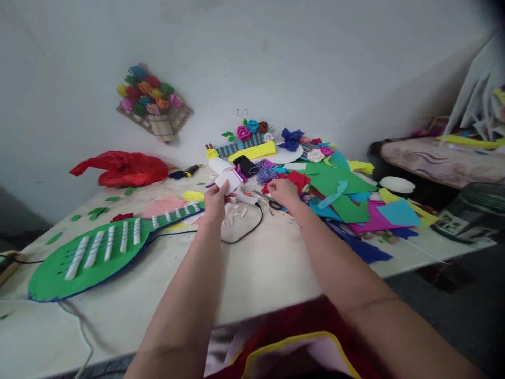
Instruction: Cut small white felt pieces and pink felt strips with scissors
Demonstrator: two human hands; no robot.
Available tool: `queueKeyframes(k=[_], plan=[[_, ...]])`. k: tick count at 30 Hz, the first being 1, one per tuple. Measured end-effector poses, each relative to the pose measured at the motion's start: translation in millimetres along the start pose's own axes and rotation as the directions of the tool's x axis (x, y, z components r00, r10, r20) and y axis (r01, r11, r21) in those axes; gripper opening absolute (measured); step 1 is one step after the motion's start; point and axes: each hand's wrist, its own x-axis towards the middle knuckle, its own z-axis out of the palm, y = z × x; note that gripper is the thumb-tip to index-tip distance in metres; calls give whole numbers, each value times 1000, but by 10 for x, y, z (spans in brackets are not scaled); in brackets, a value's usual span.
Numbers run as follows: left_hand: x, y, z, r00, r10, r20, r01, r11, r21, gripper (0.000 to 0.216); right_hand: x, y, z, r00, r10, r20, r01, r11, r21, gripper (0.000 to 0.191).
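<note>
My left hand [216,202] pinches a small piece of white paper [232,181] between thumb and fingers, above the middle of the table. To its right, my right hand [284,191] has its fingers curled together; whatever may be in them is hidden. Beside and below that hand lie scissors [274,204] with dark handles. Between both hands rests a white glue gun [246,198] with a black cord. Left of my left hand is a green, lute-shaped cutout [118,247] with white rolled strips across it.
Coloured paper sheets [339,181] are heaped on the right. Behind my hands are a dark phone [246,166], purple yarn [267,175] and a yellow crepe roll [252,151]. A red plastic bag [130,167] and pliers [185,172] lie back left. A glass jar [473,213] stands far right.
</note>
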Motion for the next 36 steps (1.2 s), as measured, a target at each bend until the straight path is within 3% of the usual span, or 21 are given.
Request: queueKeyframes(k=[3,7,15,20,25,28,32,36], plan=[[69,100,-140,994,39,-98,-44,998,-50,34,26,46,-36,981,100,164,-51,960,-276,35],[112,153,-289,984,21,-177,-34,997,-70,32,-8,-3,-30,934,134,332,-11,938,-346,40],[114,106,-250,991,15,-132,-27,995,-92,32,-77,-76,-73,951,58,304,69,918,-392,37],[68,65,-178,997,-36,-75,31,997,-65,35,-17,33,-80,965,83,250,4,945,-328,34],[40,8,-131,999,-38,-8,38,999,-9,33,53,150,-43,989,75,129,-55,987,-150,24],[48,-23,-117,999,-37,19,36,999,13,31,91,151,-3,992,94,84,-104,987,124,25],[44,-33,-93,994,-62,86,62,998,0,31,111,81,37,976,165,139,-216,791,573,30],[11,-15,-74,982,-92,164,89,996,22,31,113,41,73,987,130,92,-155,656,738,30]])
